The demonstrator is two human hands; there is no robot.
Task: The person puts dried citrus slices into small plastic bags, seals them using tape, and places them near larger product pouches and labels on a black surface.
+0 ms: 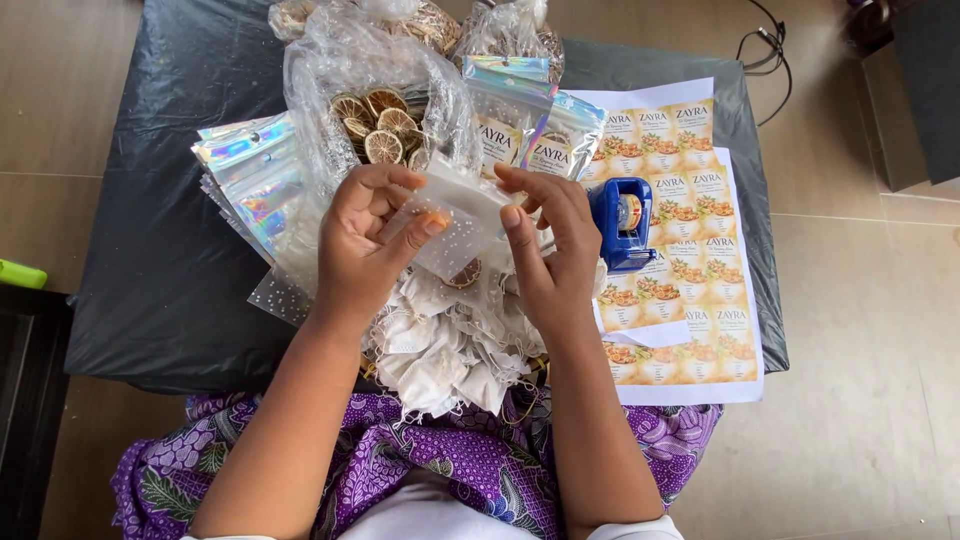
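Tape dispenser [620,222] on label sheets [690,250], right of cloth bags [440,350]

The black-covered table [160,270] lies bare along its left side, and a hand could pass there. In the middle, a heap of white cloth pouches [445,345] blocks the near edge. Shiny foil bags [250,175] and a clear bag of dried citrus slices [375,110] crowd the far centre. A blue tape dispenser [620,222] stands on label sheets [690,250] at the right.

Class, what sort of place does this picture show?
Probably a home packing spot: a low table covered in black plastic, with iridescent pouches, sheets of labels and a bag of dried citrus slices.
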